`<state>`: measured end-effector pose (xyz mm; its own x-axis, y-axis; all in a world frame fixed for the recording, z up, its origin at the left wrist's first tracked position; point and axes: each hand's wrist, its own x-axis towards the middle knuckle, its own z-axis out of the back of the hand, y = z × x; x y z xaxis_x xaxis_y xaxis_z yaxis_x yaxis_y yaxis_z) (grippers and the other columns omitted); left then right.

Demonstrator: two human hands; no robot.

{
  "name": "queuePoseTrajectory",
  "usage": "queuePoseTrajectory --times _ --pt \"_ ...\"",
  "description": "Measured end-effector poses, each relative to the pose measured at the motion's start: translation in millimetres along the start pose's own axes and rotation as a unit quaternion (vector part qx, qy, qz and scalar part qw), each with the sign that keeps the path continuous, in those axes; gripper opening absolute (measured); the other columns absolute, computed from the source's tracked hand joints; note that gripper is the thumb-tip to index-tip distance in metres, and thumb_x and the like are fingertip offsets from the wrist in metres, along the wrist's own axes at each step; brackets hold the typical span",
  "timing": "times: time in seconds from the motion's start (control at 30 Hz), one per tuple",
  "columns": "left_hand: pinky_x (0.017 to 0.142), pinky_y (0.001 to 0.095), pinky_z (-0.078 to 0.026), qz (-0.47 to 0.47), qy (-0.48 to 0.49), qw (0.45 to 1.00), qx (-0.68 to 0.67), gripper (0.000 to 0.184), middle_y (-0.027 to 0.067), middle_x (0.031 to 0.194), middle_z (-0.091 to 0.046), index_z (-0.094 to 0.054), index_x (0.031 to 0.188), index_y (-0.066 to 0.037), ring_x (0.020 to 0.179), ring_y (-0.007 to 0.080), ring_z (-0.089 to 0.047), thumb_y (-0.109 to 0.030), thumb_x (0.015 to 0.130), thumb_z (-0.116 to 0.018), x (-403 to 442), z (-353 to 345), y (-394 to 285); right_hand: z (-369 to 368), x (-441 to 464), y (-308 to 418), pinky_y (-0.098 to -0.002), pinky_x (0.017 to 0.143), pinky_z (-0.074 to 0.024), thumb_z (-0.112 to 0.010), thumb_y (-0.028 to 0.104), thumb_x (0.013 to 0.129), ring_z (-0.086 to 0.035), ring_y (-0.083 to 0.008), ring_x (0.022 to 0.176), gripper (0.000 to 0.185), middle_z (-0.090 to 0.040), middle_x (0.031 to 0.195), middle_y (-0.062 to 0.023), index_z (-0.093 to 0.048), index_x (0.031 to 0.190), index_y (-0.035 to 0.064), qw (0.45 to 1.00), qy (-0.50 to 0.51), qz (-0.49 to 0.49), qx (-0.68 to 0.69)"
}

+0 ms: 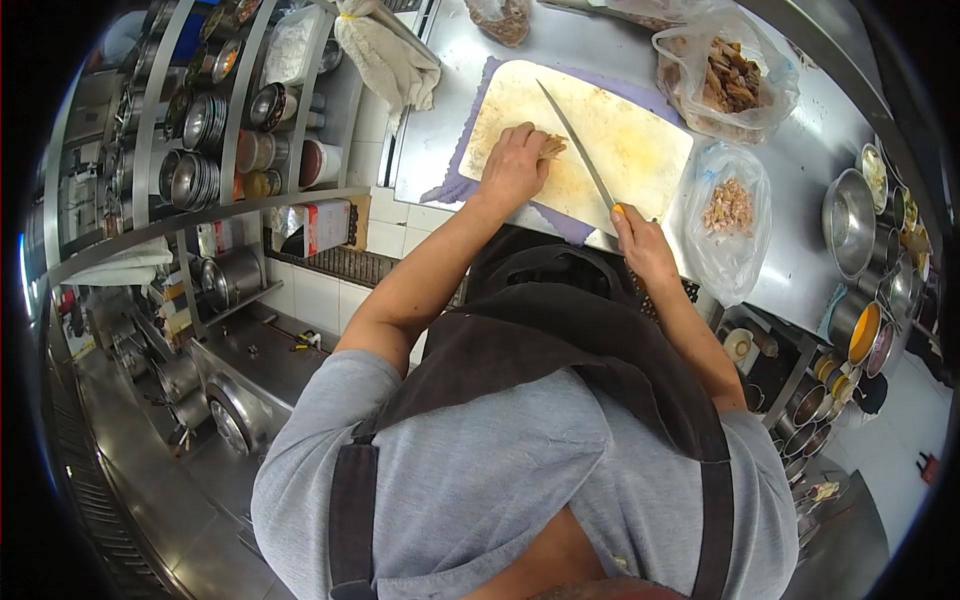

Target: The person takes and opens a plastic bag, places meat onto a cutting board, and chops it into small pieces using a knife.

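Note:
My left hand (515, 165) presses down on a small brown piece of what looks like cooked meat (553, 147) at the left of a white cutting board (630, 135). Its fingers are bent over the piece and partly hide it. In my right hand (642, 245) is a kitchen knife (577, 141), gripped by its yellow-orange handle at the board's near edge. The blade points away from me across the board, to the right of the meat and apart from it. Under the board lies a purple cloth (460, 165).
Right of the board are a plastic bag of brown meat pieces (733, 80) and a bag of chopped bits (728, 210). Metal bowls (848, 222) line the steel counter's (790, 270) right end. A beige towel (390, 60) hangs at left, beside shelves with stacked bowls (203, 122).

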<state>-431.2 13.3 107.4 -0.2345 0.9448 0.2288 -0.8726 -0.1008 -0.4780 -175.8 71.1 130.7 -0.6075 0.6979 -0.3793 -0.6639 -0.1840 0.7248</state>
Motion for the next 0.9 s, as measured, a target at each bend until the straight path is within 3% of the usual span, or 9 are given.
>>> queuePoseTrajectory --times 0.07,0.4,0.47,0.67,0.9 --pt "0.093 0.0417 -0.047 -0.037 -0.008 0.999 -0.003 0.036 0.0174 0.111 -0.060 -0.060 0.109 0.000 0.106 0.0352 -0.055 -0.009 0.075 -0.068 0.5 -10.7 7.9 -0.5 2.0 4.8 -0.0539 0.076 -0.0473 -0.045 0.037 0.101 -0.062 -0.0479 0.085 0.038 -0.065 0.086 -0.0299 -0.059 0.116 0.0050 1.000 0.005 0.006 0.002" --pt "0.090 0.0432 -0.046 -0.011 -0.019 1.000 -0.011 0.034 0.0141 0.113 -0.059 -0.061 0.108 -0.005 0.105 0.0328 -0.056 -0.008 0.075 -0.067 1.0 4.3 -2.3 3.2 9.1 18.7 -0.0532 0.075 -0.0474 -0.046 0.036 0.101 -0.062 -0.0479 0.085 0.038 -0.065 0.084 -0.0298 -0.060 0.115 0.0033 1.000 0.005 0.014 -0.010" --pt "0.089 0.0439 -0.046 -0.054 0.008 0.998 0.022 0.034 0.0124 0.115 -0.058 -0.062 0.108 -0.007 0.107 0.0317 -0.056 -0.008 0.074 -0.067 1.4 8.7 -5.1 2.0 9.3 18.6 -0.0530 0.075 -0.0473 -0.046 0.035 0.101 -0.062 -0.0478 0.084 0.038 -0.065 0.084 -0.0297 -0.060 0.115 0.0030 1.000 0.005 0.015 -0.005" --pt "0.090 0.0431 -0.044 -0.056 -0.021 0.998 -0.017 0.033 0.0103 0.115 -0.059 -0.063 0.107 -0.008 0.111 0.0287 -0.054 -0.010 0.074 -0.068 0.0 -24.9 21.7 -0.2 7.6 19.4 -0.0523 0.074 -0.0474 -0.047 0.034 0.101 -0.062 -0.0475 0.084 0.036 -0.065 0.083 -0.0293 -0.059 0.115 0.0026 1.000 0.004 0.012 -0.007" --pt "0.088 0.0432 -0.047 -0.034 0.001 0.999 -0.003 0.031 0.0133 0.111 -0.062 -0.063 0.105 -0.005 0.104 0.0323 -0.057 -0.007 0.074 -0.068 7.1 -2.5 8.0 0.4 10.8 22.1 -0.0527 0.075 -0.0471 -0.047 0.035 0.101 -0.063 -0.0474 0.085 0.037 -0.065 0.085 -0.0298 -0.059 0.116 0.0028 1.000 0.007 0.007 -0.009"
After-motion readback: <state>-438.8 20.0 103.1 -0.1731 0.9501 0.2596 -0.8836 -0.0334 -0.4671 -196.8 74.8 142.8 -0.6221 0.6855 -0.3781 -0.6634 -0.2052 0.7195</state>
